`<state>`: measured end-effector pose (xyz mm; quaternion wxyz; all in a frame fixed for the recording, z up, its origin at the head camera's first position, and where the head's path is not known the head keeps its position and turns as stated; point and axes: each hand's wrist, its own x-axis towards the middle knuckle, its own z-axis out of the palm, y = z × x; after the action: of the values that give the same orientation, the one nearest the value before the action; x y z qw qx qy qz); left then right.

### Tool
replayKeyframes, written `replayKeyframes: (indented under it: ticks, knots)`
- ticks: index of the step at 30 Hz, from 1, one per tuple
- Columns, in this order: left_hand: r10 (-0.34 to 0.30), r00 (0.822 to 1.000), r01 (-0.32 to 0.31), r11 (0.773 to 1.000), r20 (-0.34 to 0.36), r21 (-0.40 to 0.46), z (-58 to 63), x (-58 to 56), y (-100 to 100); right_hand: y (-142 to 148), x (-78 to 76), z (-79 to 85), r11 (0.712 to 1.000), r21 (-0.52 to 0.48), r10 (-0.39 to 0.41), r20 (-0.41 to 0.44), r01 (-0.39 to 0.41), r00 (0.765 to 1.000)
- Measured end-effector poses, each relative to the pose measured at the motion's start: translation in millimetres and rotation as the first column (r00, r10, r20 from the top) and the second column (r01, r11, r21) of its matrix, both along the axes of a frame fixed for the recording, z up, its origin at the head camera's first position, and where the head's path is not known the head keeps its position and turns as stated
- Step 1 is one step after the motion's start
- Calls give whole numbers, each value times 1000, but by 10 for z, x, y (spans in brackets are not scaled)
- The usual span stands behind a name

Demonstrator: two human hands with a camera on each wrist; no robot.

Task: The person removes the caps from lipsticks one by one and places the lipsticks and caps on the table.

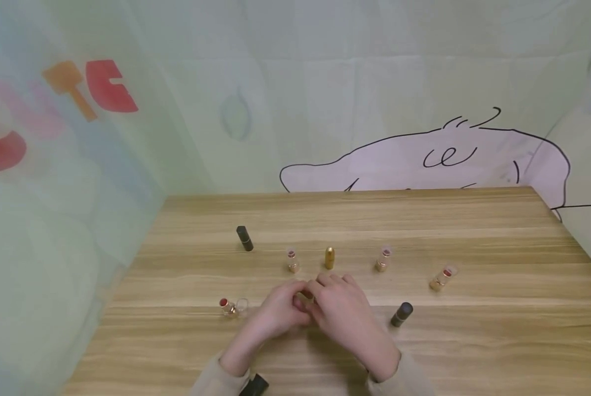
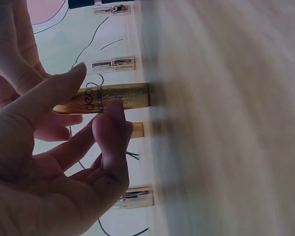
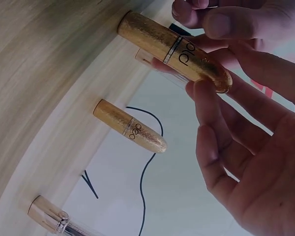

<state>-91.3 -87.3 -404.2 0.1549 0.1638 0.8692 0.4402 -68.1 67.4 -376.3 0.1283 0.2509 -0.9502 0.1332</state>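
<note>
Between both hands is a gold bullet-shaped lipstick [image 3: 152, 35], its base end close over the table in the right wrist view. My left hand [image 1: 279, 309] pinches it with thumb and fingers around its lower half, as the left wrist view shows. At its rounded end, the fingers of my right hand [image 1: 344, 311] grip the cap. From above, the hands meet and hide most of the lipstick. A second gold lipstick [image 1: 329, 258] stands just beyond them, with a clear-capped lipstick [image 1: 293, 263] to its left.
More clear-capped lipsticks stand to the right, one upright [image 1: 382, 262] and another farther out [image 1: 439, 280]. A red lipstick [image 1: 228, 307] is left of the hands. Black tubes are at the back left [image 1: 245, 238], right [image 1: 401, 314] and by the left sleeve [image 1: 255, 386].
</note>
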Motion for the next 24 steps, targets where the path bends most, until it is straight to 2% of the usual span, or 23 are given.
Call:
replayKeyframes:
  ticks: [7, 24]
  knots:
    - [-25, 1000, 24, 999, 13, 23, -30, -26, 42, 17, -5, 3, 1000, -24, 13, 23, -12, 1000]
    - [-13, 1000, 13, 1000, -15, -3, -100, -85, 116, 63, -35, -59, 997, -79, 28, 40, -25, 999]
